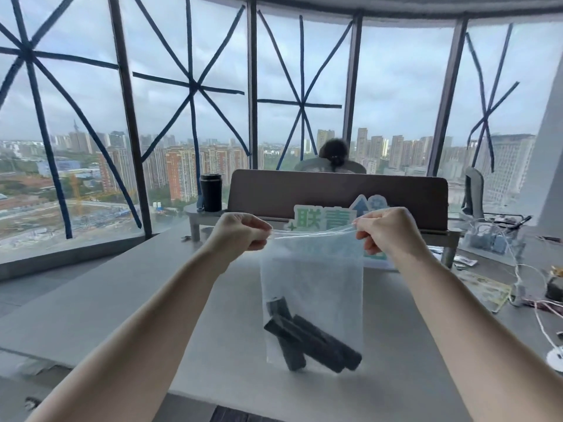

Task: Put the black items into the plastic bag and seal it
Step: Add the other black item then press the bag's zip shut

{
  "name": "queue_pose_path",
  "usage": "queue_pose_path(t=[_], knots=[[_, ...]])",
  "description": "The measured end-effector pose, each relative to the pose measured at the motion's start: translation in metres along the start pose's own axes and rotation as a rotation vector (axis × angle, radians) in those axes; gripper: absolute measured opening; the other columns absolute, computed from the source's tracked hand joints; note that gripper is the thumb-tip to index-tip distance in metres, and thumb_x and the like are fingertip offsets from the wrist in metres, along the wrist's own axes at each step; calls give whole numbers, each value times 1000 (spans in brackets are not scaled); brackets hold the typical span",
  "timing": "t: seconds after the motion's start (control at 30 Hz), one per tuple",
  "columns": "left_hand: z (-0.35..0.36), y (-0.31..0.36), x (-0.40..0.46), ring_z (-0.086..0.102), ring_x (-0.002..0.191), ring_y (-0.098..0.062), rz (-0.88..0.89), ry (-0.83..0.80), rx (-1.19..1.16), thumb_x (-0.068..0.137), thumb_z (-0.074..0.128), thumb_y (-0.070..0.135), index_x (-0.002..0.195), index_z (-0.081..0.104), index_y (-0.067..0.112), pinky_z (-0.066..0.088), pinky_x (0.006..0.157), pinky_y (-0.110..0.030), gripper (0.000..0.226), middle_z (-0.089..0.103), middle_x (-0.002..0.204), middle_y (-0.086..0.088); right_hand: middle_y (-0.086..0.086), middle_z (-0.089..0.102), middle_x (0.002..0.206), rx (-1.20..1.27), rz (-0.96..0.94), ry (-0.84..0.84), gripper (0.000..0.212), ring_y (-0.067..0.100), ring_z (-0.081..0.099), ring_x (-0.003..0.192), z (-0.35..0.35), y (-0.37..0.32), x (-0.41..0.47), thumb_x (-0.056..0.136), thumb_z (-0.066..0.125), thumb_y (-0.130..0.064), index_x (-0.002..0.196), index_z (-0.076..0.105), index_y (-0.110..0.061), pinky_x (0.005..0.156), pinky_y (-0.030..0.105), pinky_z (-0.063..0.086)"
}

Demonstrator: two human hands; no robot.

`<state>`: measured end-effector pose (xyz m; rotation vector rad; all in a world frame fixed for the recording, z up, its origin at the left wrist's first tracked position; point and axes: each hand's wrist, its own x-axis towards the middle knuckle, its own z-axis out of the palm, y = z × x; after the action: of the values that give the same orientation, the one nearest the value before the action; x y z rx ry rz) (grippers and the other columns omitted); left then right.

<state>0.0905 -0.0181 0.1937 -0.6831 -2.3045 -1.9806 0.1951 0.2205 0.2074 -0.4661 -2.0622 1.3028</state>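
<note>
- A high room with curved windows (189, 86) fills the top of the view, from nine o'clock round to three, each pane crossed with blue tape, grey sky and tower blocks beyond.
- Below it the grey table (91, 300) spreads across the whole lower half.
- At twelve o'clock on the table stands a brown divider panel (335, 196), and behind it a person is seen from the back.
- Dead centre, hanging upright above the table, is the plastic bag (313, 269), clear and frosted, its top edge stretched level between both hands.
- At six o'clock inside the bag lie the black items (307, 339), short dark cylinders, tilted and crossing one another at the bottom; I count three, maybe four.
- The left hand (240, 229), at eleven o'clock from the bag's middle, is closed in a pinch on the top left corner of the bag.
- The right hand (387, 229), at one o'clock, is likewise curled tight, pinching the top right corner.
- Whether the top strip is pressed closed, I cannot tell.
- At ten o'clock a black mug (210, 192) stands on a small shelf.
- At three o'clock white cables (527, 287) trail over the table.
</note>
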Motion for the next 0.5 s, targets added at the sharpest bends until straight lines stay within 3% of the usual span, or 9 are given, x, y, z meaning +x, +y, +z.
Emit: queue_pose_path(t=[0.1, 0.2, 0.3, 0.37, 0.43, 0.5], knots=[[13, -5, -2, 66, 70, -8, 31, -67, 86, 72, 78, 8, 84, 77, 9, 55, 72, -14, 12, 73, 77, -4, 9, 67, 57, -39, 20, -9, 15, 11, 53, 33, -18, 6, -1, 79, 64, -3, 67, 73, -2, 44, 25, 49], [27, -9, -6, 61, 54, 7, 101, -60, 226, 71, 77, 5, 85, 77, 10, 50, 63, -9, 15, 71, 69, 7, 15, 67, 61, -70, 28, 2, 15, 18, 56, 39, -31, 9, -2, 80, 64, -2, 69, 72, 5, 47, 28, 52], [38, -14, -9, 59, 47, -6, 141, 54, 333, 76, 74, 12, 78, 77, 14, 55, 60, -24, 5, 71, 63, -2, 17, 65, 60, -106, 7, 12, 17, 19, 55, 38, -39, 8, -5, 78, 64, -3, 67, 71, 8, 46, 29, 53], [42, -14, -10, 58, 50, -14, 137, 104, 281, 77, 73, 15, 74, 76, 16, 56, 56, -31, 4, 73, 69, -12, 18, 64, 57, -169, -16, 32, 19, 19, 55, 38, -44, 7, -9, 77, 63, -6, 64, 72, 5, 46, 30, 53], [47, -8, -10, 56, 49, -12, 125, 115, 168, 77, 73, 13, 73, 75, 15, 53, 46, -24, 4, 71, 69, -13, 17, 67, 60, -414, -69, 102, 20, 24, 63, 51, -51, 5, -11, 77, 60, -13, 66, 72, -1, 55, 34, 56], [57, 2, -12, 54, 50, -11, 129, 84, 83, 77, 73, 10, 75, 74, 12, 49, 43, -18, 3, 66, 66, -6, 7, 70, 74, -669, -189, 187, 20, 29, 66, 80, -54, -1, -20, 82, 59, -24, 72, 72, -13, 72, 36, 53]])
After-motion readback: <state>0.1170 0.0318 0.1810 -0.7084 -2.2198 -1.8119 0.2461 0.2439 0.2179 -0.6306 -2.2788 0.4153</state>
